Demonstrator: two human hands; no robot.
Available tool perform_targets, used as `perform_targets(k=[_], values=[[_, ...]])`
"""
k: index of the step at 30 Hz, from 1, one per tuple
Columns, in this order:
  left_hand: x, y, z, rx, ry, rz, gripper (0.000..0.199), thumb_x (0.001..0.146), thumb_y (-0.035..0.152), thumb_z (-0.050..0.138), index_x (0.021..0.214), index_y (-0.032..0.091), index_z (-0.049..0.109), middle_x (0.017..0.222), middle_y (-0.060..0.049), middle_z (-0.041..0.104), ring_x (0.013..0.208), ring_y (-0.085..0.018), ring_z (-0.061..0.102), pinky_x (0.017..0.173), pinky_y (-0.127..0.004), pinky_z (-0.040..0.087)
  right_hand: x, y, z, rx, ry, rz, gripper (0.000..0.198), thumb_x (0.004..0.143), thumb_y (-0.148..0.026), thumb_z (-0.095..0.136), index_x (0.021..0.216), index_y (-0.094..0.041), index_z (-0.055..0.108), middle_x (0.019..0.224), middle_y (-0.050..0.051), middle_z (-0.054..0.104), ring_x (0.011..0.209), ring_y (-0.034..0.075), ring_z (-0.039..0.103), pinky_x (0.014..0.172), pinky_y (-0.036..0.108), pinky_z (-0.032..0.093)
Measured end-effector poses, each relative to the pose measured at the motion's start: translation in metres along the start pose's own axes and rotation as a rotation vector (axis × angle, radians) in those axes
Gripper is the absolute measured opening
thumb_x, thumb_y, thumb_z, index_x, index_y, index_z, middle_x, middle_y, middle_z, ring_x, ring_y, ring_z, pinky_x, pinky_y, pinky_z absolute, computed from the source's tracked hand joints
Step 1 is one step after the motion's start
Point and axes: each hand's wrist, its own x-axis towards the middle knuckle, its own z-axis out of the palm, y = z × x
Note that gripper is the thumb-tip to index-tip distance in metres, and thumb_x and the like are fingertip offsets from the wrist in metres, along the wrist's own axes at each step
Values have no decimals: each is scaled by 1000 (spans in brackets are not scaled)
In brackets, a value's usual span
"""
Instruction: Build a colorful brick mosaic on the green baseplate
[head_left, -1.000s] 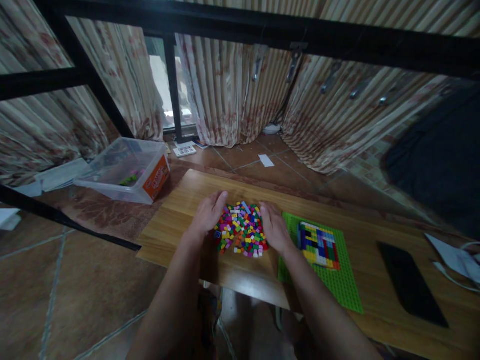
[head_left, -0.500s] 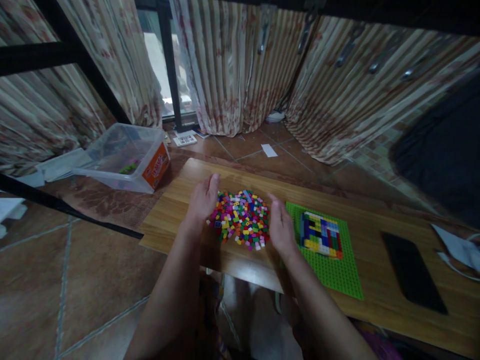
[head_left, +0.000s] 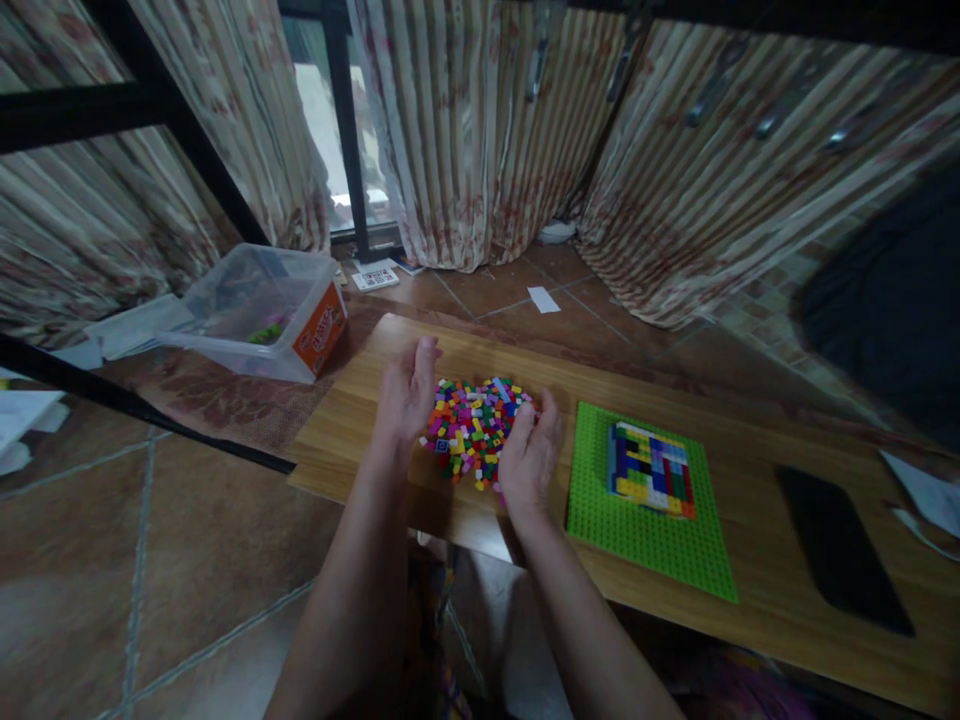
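Observation:
A heap of small mixed-colour toy bricks (head_left: 472,425) lies on the wooden table (head_left: 341,425). At its left edge stands my left hand (head_left: 407,395), on edge with fingers stretched out and nothing held. My right hand (head_left: 531,450) rests against the heap's right side, fingers extended and slightly curved, covering some of the bricks there. Right of that hand lies a green baseplate (head_left: 645,550), bearing a low multicoloured block of joined bricks (head_left: 651,470).
A black phone-like slab (head_left: 844,548) and a white paper (head_left: 922,495) with a cable lie at the table's right. Beyond the left end, a clear plastic bin (head_left: 255,300) with an orange label sits on the floor. Curtains (head_left: 450,140) hang behind.
My right hand has moved left, away from the baseplate, and pushed against the heap's right side. The heap looks narrower. My left hand stays nearly in place.

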Motion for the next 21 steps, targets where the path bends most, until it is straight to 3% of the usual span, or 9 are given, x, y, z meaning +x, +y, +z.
perform_targets(k=[4,8,12,16,21], values=[[2,2,-1,-10,-1,9,62,95,61,31,103,13,70,101,-13,74,97,-25,68,87,-34,48,-12,-9,-11,-104,-60,-170,54,97,-46,37,138,-11,44,142,21,48,135,29,41,110,53,31],[4,1,-1,-42,11,14,60,95,60,32,99,14,70,97,-12,74,95,-24,68,85,-33,49,-38,-26,-9,-258,-290,-455,64,91,-43,50,147,-15,34,157,19,29,148,32,18,115,62,13],[5,-4,-2,-61,38,5,59,95,60,33,98,14,70,92,-11,73,90,-22,68,80,-30,50,-45,-31,6,-345,-456,-574,61,91,-28,48,148,-10,34,159,20,24,150,31,6,116,62,1],[6,-7,-4,-51,37,1,57,96,58,34,99,14,69,89,-10,73,84,-20,67,77,-29,50,-35,-20,9,-364,-425,-605,61,92,-33,49,147,-11,35,159,20,26,150,31,9,116,62,0],[6,-4,-5,-25,-1,-8,54,96,57,32,98,15,68,88,-9,72,81,-19,67,75,-28,50,-19,-10,-4,-287,-398,-658,61,92,-43,52,145,-14,40,154,18,37,147,31,21,116,61,13]])
